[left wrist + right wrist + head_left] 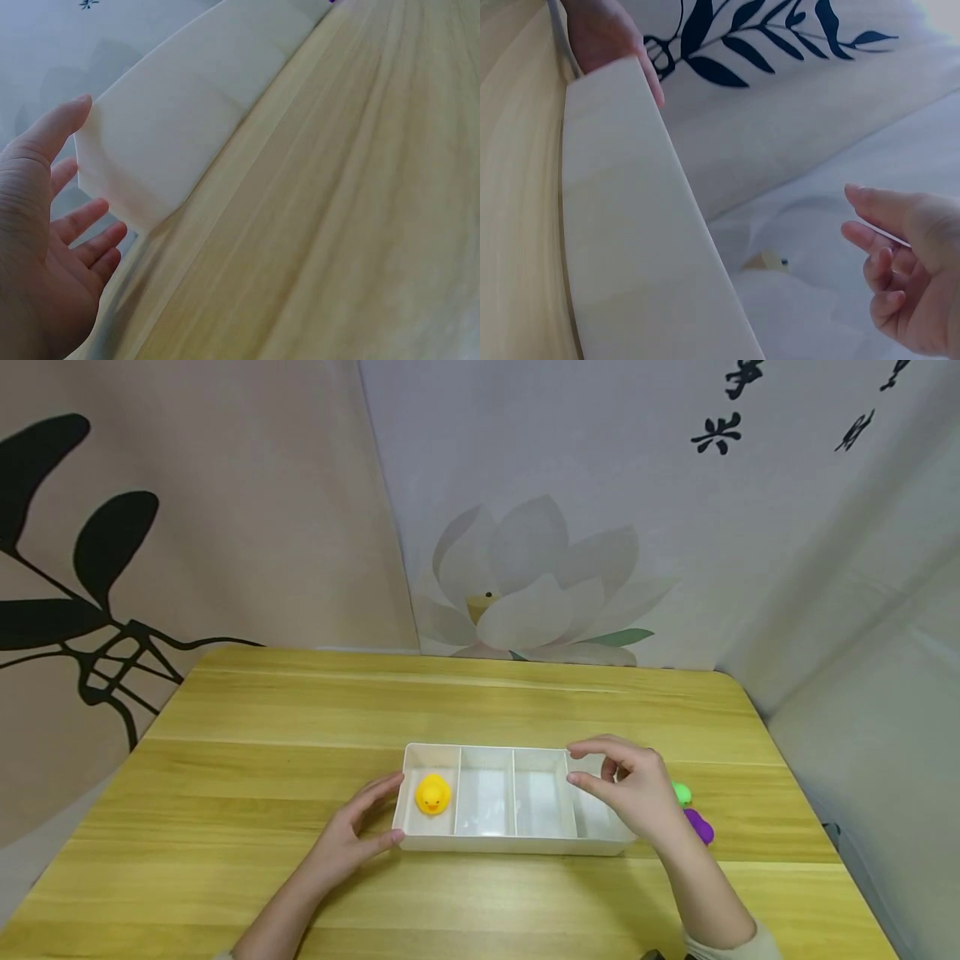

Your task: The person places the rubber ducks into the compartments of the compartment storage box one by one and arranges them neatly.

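Observation:
A white box [517, 844] divided into several compartments sits on the table. In its leftmost compartment is a yellow toy duck [432, 794]. My left hand [363, 827] rests at the box's left end, with thumb and fingers spread apart; the left wrist view shows the thumb tip at the edge of the box wall [165, 120]. Above the rightmost compartment hovers my right hand [630, 785]. Its thumb and forefinger are apart with nothing between them, and the other fingers bend loosely. The right wrist view shows this hand [911, 262] clear of the box.
Right of the box, partly behind my right hand, lie a green object [682, 792] and a purple object [699, 827]. The wooden table [262, 735] ends at a printed cloth backdrop [315, 527]. A small dark item [654, 955] shows at the bottom edge.

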Demonstrator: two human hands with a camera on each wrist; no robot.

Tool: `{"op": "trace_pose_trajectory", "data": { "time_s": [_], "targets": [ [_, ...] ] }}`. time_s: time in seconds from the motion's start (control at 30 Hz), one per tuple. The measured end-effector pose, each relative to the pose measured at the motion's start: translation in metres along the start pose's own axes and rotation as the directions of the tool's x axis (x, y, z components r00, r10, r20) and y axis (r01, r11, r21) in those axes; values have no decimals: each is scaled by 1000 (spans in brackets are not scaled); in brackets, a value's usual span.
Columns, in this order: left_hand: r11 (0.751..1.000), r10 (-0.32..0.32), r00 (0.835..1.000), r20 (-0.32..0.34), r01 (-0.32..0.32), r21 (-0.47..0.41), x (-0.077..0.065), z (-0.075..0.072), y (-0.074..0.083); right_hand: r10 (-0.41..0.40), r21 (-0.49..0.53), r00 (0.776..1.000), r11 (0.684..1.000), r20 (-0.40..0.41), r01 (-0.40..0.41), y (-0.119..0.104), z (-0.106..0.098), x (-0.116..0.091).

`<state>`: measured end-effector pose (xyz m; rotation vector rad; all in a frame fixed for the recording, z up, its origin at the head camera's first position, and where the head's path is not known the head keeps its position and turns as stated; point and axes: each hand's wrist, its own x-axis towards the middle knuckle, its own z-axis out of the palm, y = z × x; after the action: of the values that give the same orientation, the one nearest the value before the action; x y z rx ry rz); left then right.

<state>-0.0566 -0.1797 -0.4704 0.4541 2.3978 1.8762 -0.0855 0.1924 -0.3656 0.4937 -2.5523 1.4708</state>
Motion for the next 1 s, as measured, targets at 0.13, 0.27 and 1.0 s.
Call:
{"op": "trace_pose_trajectory", "data": {
  "time_s": [0.13,0.27,1.0],
  "targets": [
    [1000,5,1000,1,-5,2,0,0,-1,33,-6,999,999,-37,-33,10,-13,-6],
    [1000,0,1000,2,0,-6,0,0,-1,28,-13,997,999,-73,-29,13,-26,-11],
    [1000,-6,1000,-1,6,-5,0,0,1,128,-230,990,964,-54,-137,78,-75,-21]
  ]
}}
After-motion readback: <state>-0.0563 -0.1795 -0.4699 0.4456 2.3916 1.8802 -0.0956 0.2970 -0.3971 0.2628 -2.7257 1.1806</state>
